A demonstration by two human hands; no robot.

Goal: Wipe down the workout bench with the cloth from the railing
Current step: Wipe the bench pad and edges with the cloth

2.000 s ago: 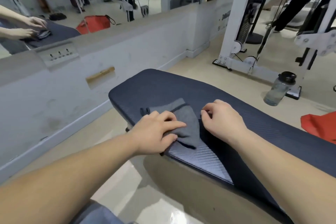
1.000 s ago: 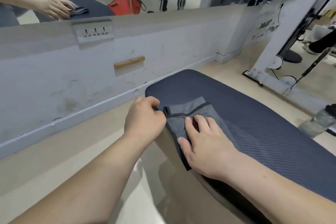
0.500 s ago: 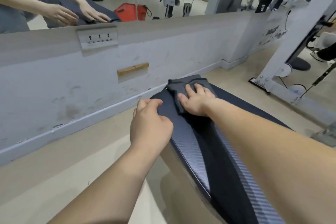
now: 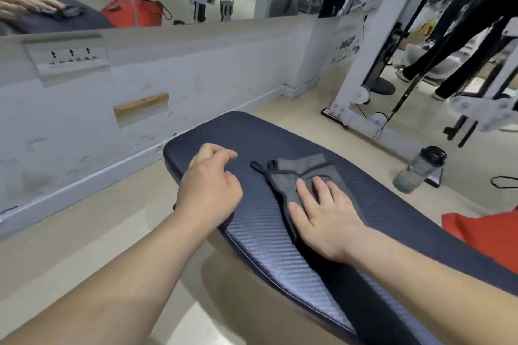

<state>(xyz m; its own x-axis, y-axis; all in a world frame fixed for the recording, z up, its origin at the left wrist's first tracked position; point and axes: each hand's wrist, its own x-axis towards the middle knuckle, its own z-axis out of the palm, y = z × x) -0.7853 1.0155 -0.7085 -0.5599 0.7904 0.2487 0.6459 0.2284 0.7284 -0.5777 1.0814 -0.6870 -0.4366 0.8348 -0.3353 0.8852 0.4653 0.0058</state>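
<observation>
The cloth (image 4: 297, 173), grey and rumpled, lies on top of the dark bench (image 4: 266, 134) near its rounded end. The right hand (image 4: 325, 216) presses flat on the cloth's 5 o'clock part, fingers straight and slightly spread, gripping nothing. At 9 o'clock of the cloth, the left hand (image 4: 208, 187) sits over the bench's edge, fingers loosely curled and holding nothing. A bottle (image 4: 419, 169) stands on the floor at 3 o'clock of the cloth, a red bag (image 4: 487, 235) at 4 o'clock
</observation>
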